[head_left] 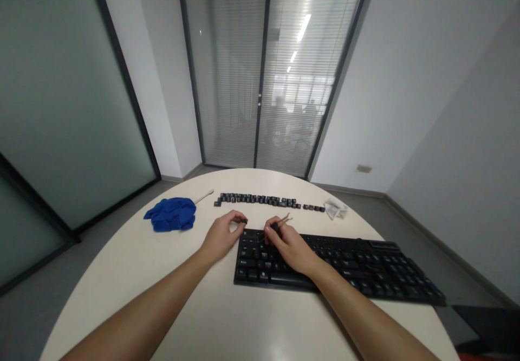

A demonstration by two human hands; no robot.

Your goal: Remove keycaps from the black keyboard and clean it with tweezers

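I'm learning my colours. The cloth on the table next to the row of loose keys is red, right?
No, the cloth is blue, not red, as the head view shows. It does lie on the table next to the row of loose keys.

White round table (211, 317) bears keyboard (365, 269); keycaps (260, 200); blue cloth (170, 213).

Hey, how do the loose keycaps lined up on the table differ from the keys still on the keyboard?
The loose keycaps lie in a line on the table, beyond the keyboard; the keyboard's keys sit mounted in several rows. Nothing touches the loose keycaps, while the right hand, holding a thin tool, rests on the keyboard's keys. Both are black.
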